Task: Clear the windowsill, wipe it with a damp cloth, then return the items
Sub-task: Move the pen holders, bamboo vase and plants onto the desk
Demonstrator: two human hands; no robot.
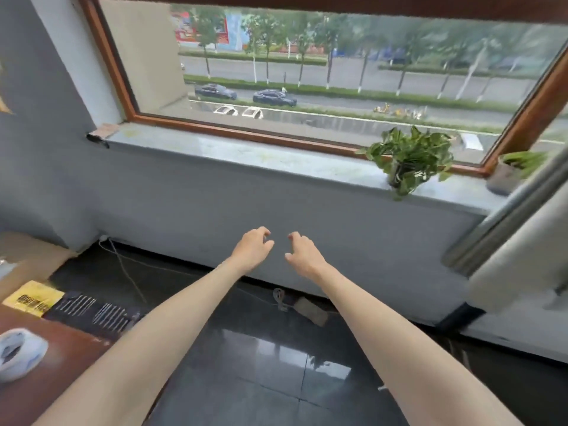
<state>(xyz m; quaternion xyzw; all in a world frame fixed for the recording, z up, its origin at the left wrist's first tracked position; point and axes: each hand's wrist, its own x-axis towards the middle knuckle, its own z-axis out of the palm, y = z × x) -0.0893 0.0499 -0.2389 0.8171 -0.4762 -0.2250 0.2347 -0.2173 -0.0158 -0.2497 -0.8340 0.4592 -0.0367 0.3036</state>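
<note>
Tabletop (61, 358): brown, far left; a white rounded object (18, 355) is carried on it, and whether this is the cloth cannot be told.
Windowsill (246, 155): pale stone, with two plants stood at its right end.
Left hand (253, 245): held out below the sill, grip loosely curled, nothing held.
Right hand (302, 252): just beside the left, not touching it, grip likewise slack and empty.
Leafy plant (408, 161): upright in a dark pot near the sill's front edge, leaves hung over it.
Second plant (510, 173): far right, partly hidden by a pale roll (522, 250).
Risk: the leafy pot could be tipped off the edge if taken by its foliage; the second could be knocked against the roll when lifted.
</note>
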